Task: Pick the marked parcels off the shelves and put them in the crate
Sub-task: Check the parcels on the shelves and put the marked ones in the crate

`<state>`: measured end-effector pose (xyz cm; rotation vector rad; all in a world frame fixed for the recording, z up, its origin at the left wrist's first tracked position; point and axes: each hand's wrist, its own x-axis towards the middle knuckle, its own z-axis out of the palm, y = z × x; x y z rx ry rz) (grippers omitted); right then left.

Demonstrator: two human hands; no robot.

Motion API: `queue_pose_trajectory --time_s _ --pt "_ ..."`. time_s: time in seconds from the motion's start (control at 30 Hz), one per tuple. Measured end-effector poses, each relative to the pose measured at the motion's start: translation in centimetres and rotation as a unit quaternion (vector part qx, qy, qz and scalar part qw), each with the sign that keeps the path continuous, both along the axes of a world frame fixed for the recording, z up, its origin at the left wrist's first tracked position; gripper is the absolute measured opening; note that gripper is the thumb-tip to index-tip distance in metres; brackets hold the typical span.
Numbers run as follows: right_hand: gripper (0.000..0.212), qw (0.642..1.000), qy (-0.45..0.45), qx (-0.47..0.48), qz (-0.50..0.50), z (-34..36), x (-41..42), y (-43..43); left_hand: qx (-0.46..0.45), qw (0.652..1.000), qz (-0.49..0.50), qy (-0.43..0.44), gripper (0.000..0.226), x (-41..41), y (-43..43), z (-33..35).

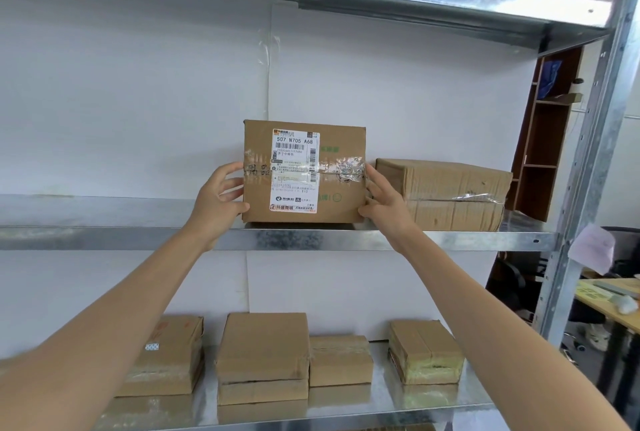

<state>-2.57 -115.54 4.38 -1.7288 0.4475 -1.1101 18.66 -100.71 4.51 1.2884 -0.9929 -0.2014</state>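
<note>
Labelled parcel (304, 172) upright near the front edge of the middle shelf (104, 238), just beside a flatter box (446, 193) on its right, label (296, 170) facing outward; whether resting or just lifted, hard to tell. Clamped at both side faces: left hand (216, 203) with fingers spread and curved round the left edge, thumb at the lower front corner; right hand (384, 202) with fingers straight and close together, laid flat along the right edge, thumb at the lower corner. Probably light to moderate in weight, judging by size; contents unknown. Stiff corrugated card, slightly dented, likely to bow if squeezed mid-panel; best held low, near corners and bottom edge. Glossy tape (349, 169) across the middle, crinkled at the right, likely slick under fingertips; bare card offering better friction. Worth supporting from beneath before carrying. Four smaller boxes (263, 354) on the shelf below. No crate in view.
</note>
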Motion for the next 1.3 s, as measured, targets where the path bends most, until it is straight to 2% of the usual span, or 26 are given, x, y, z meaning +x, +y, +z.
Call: queue_pose_trajectory --time_s 0.33,0.47,0.67,0.83,0.9,0.97,1.07,1.13,1.17,1.23,1.3 --pt "0.064 0.999 0.011 0.034 -0.032 0.5 4.0 -0.9 0.002 0.999 0.045 0.000 0.056 3.1 -1.8 -0.5" --pt "0.063 0.999 0.014 0.046 0.005 0.5 5.7 -1.3 0.040 0.996 0.074 -0.029 0.054 4.2 -1.8 0.0" --pt "0.060 0.998 0.020 0.056 0.009 0.6 7.1 -0.8 0.146 0.976 0.120 -0.106 0.062 5.0 -1.2 0.5" --pt "0.058 0.997 0.033 0.063 0.010 0.5 6.8 -0.2 0.194 0.977 0.075 -0.051 0.069 4.4 -0.6 0.9" --pt "0.059 0.998 0.039 0.056 0.008 0.7 6.4 0.5 0.212 0.972 0.078 -0.060 0.070 3.1 -0.3 1.4" --pt "0.065 0.998 0.052 0.044 -0.004 1.0 6.1 1.2 0.199 0.967 0.135 -0.084 0.067 1.3 0.1 2.1" --pt "0.071 0.995 0.086 -0.012 -0.052 1.5 5.3 2.2 0.118 0.964 0.198 -0.130 0.061 -1.4 -0.1 3.5" --pt "0.067 0.979 0.131 -0.107 -0.109 2.0 4.5 2.5 0.091 0.961 0.185 -0.183 0.059 -3.2 -0.6 4.3" --pt "0.063 0.959 0.168 -0.171 -0.150 2.4 3.9 2.5 0.095 0.959 0.163 -0.210 0.060 -4.2 -0.9 4.7" --pt "0.055 0.892 0.251 -0.289 -0.241 3.4 2.5 2.1 0.129 0.946 0.107 -0.277 0.059 -6.4 -1.7 5.4" --pt "0.053 0.833 0.325 -0.333 -0.300 4.3 1.0 1.5 0.181 0.929 0.043 -0.320 0.058 -8.5 -2.8 5.9"
